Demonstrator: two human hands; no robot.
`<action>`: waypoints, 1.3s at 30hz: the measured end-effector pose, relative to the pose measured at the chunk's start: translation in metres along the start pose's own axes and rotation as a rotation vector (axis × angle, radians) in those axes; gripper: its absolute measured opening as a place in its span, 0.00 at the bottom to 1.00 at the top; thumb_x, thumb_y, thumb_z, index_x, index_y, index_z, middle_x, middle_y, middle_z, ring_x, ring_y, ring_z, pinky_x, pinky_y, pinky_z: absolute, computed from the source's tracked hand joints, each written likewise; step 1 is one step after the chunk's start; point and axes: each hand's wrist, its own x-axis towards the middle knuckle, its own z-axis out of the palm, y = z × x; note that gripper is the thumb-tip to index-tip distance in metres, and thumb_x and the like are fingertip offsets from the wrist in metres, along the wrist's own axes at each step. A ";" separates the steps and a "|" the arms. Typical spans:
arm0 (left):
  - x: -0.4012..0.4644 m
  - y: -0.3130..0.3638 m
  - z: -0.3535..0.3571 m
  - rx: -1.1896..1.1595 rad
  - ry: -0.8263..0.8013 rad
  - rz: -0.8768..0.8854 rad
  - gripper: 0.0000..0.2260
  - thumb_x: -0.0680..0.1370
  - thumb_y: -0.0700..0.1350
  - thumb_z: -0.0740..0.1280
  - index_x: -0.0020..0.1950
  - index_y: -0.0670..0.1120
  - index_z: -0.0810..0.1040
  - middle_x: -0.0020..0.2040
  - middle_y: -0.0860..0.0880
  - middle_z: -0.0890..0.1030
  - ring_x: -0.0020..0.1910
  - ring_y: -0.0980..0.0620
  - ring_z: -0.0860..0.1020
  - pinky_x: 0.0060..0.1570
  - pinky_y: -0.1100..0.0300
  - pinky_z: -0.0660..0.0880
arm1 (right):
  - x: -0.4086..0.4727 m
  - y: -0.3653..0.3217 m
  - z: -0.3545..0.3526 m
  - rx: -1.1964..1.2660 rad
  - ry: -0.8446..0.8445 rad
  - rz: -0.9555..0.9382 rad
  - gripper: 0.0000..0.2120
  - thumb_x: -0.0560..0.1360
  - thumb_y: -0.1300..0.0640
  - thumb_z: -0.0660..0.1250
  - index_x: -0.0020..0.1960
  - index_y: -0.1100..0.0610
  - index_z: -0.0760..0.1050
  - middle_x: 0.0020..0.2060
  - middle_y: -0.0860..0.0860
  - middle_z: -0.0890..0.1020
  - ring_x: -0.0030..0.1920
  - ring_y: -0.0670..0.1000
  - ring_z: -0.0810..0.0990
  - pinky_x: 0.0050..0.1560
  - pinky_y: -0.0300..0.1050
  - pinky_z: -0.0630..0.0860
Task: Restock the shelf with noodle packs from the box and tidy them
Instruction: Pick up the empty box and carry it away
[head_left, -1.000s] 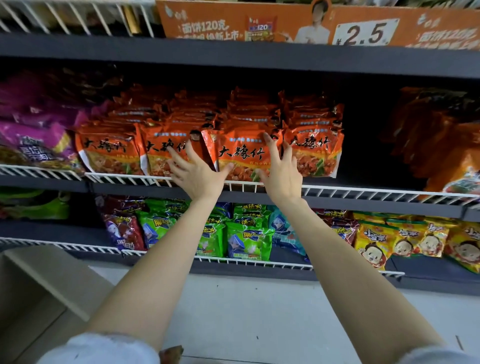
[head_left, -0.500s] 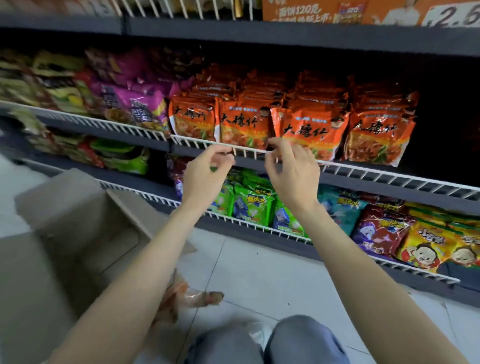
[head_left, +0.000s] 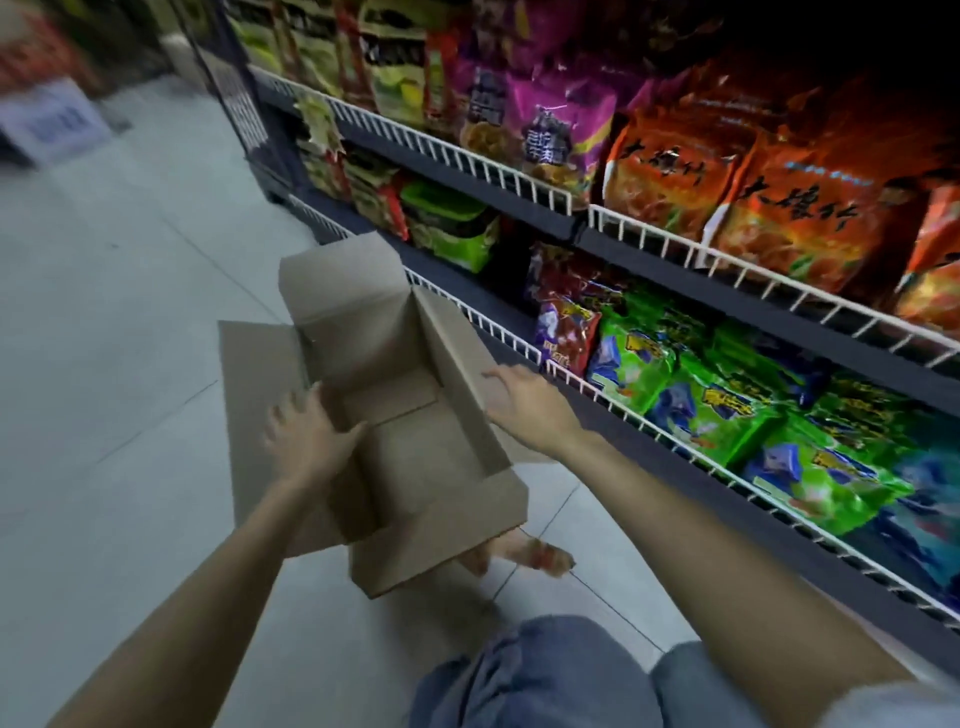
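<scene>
We are in a shop aisle, most likely a small grocery: dark shelves (head_left: 670, 260) edged with white wire rails (head_left: 457, 150) run in 2 visible tiers along our right, packed face-out with orange noodle packs (head_left: 795, 208), purple packs (head_left: 561, 119) and green packs (head_left: 727, 410) in rows of the same product. The floor (head_left: 104, 364) is pale tile, and an open cardboard box (head_left: 395, 415) sits on it beside the shelving

Both bare forearms are stretched forward and down toward the box (head_left: 395, 415). The left hand (head_left: 306, 441) is laid over the box's left wall, fingers spread and blurred, thumb inside. The right hand (head_left: 524, 402) is set against the right flap, fingers extended.
</scene>
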 end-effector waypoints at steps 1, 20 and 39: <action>0.010 -0.008 0.008 -0.005 -0.025 -0.055 0.39 0.73 0.61 0.68 0.76 0.46 0.55 0.76 0.38 0.55 0.74 0.35 0.54 0.71 0.39 0.53 | 0.013 0.003 0.012 0.002 -0.045 0.033 0.26 0.77 0.48 0.65 0.72 0.53 0.63 0.68 0.55 0.70 0.66 0.58 0.70 0.61 0.50 0.69; 0.033 -0.036 0.000 -0.545 -0.283 -0.498 0.26 0.76 0.37 0.63 0.73 0.50 0.65 0.59 0.45 0.76 0.52 0.44 0.76 0.50 0.50 0.78 | 0.066 -0.017 0.022 0.073 -0.363 0.315 0.32 0.75 0.68 0.55 0.75 0.51 0.50 0.51 0.58 0.78 0.43 0.55 0.73 0.43 0.46 0.67; -0.070 0.093 -0.246 -0.018 -0.686 0.049 0.21 0.75 0.43 0.66 0.65 0.40 0.65 0.58 0.42 0.78 0.53 0.40 0.77 0.48 0.53 0.72 | -0.141 -0.106 -0.211 0.245 -0.295 0.940 0.21 0.74 0.54 0.70 0.62 0.62 0.72 0.57 0.61 0.79 0.60 0.60 0.75 0.58 0.50 0.72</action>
